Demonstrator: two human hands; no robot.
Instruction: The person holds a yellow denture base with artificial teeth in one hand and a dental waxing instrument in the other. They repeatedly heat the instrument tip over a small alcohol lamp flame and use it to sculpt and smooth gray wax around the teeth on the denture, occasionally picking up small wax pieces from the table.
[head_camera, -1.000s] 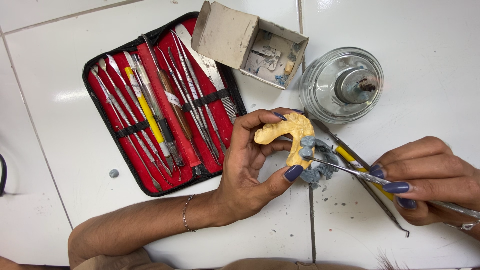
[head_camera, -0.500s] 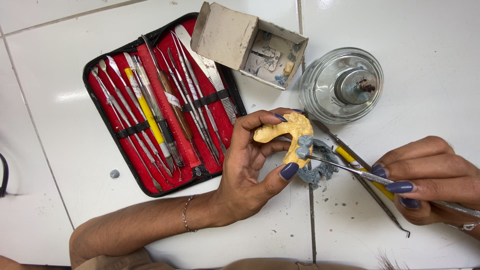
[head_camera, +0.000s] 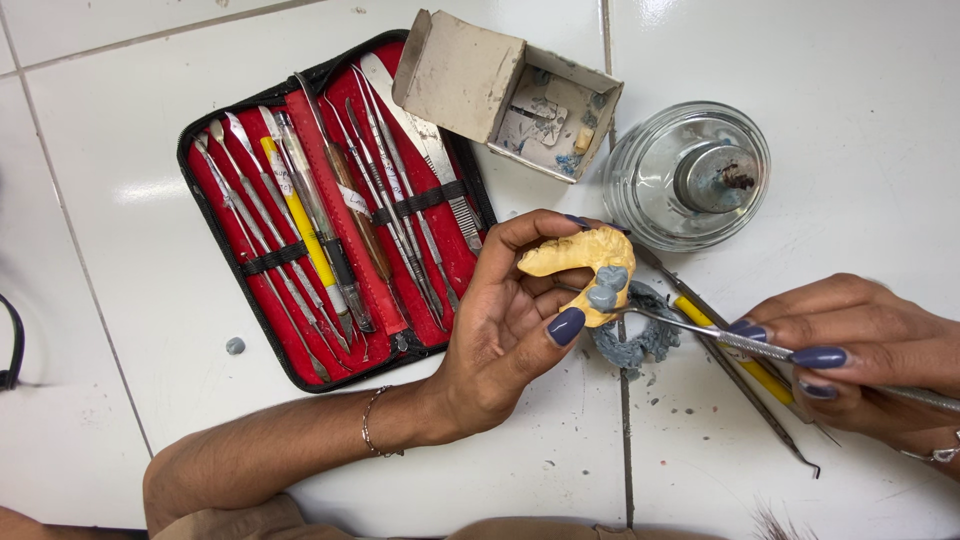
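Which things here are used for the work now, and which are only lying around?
In use:
left hand holding yellow dental cast
grey wax teeth
right hand holding metal carving tool

Lying about:
red tool case
cardboard box
glass burner
yellow-handled tool
grey wax lump

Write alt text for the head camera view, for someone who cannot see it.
A left hand holds a yellow dental cast bearing grey wax teeth, while the right hand touches a thin metal tool to them. On the white tiled surface lie an open red tool case, a small cardboard box and a glass burner.
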